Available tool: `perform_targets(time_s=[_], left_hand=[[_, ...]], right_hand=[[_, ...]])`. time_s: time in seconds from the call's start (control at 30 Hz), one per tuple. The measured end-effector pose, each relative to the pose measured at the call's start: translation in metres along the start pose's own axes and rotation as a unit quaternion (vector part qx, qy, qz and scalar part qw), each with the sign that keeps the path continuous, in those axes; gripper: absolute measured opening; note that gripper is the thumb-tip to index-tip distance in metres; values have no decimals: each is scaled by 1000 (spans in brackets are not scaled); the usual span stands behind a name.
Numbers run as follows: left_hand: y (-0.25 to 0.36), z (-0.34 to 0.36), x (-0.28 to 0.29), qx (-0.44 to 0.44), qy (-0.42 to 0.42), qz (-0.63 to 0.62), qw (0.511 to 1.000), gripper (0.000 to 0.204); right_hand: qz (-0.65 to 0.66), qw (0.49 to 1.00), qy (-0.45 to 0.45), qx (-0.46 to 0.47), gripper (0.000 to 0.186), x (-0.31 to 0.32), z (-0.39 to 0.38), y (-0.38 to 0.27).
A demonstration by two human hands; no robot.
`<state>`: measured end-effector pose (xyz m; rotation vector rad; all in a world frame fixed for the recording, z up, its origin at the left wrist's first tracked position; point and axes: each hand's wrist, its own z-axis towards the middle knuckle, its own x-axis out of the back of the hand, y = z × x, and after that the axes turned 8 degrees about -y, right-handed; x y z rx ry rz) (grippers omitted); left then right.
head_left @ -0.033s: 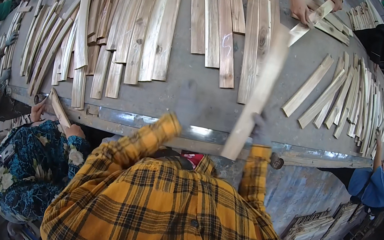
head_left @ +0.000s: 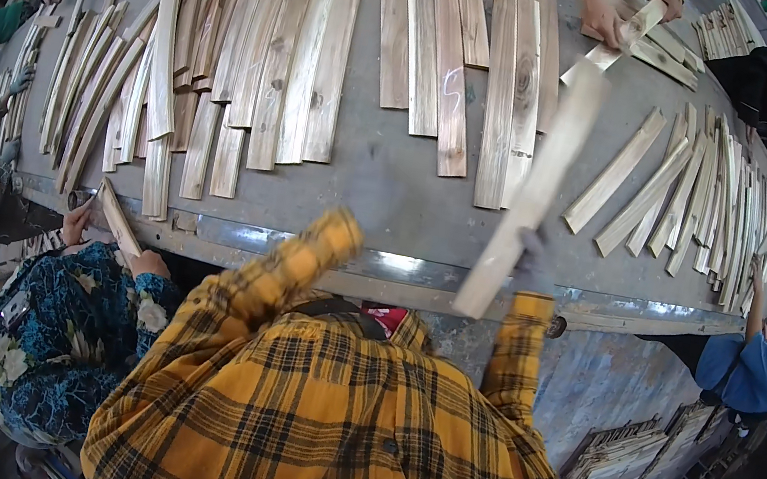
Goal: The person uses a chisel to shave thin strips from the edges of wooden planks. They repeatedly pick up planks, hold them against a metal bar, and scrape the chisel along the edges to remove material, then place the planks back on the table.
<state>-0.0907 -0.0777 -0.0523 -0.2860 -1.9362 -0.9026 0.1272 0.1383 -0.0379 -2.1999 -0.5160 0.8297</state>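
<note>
A pale wooden slat (head_left: pixel 536 189) is tilted over the table's near edge, its lower end close to my body. My right hand (head_left: pixel 532 261), in a grey glove, is closed on the slat's right side. My left hand (head_left: pixel 374 185), gloved the same way, hovers over the grey table top, smeared by motion, and its fingers cannot be made out. Beyond it lie several loose slats (head_left: pixel 422 53) side by side. To the right of those, a knotty slat (head_left: pixel 527 91) lies partly beside the one I hold.
More slats (head_left: pixel 282 60) lie in rows at the left, and others (head_left: pixel 618 172) at the right. Across the table, a person's hands (head_left: pixel 608 18) hold another slat. A person in a flowered sleeve (head_left: pixel 153 297) holds a short board at my left. A metal strip (head_left: pixel 301 248) edges the table.
The slat in my right hand has shifted slightly to the right, along with the hand. My left hand has moved a little up and left, still blurred.
</note>
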Motion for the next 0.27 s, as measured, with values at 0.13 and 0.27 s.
perform_targets(time_s=[0.13,0.27], left_hand=[[-13,98,14,105,134,-64,983,61],[-3,164,41,300,-22,-45,953,80]], right_hand=[[-61,984,152,76,54,135,43,-42],[-31,987,155,31,60,160,72,-102]])
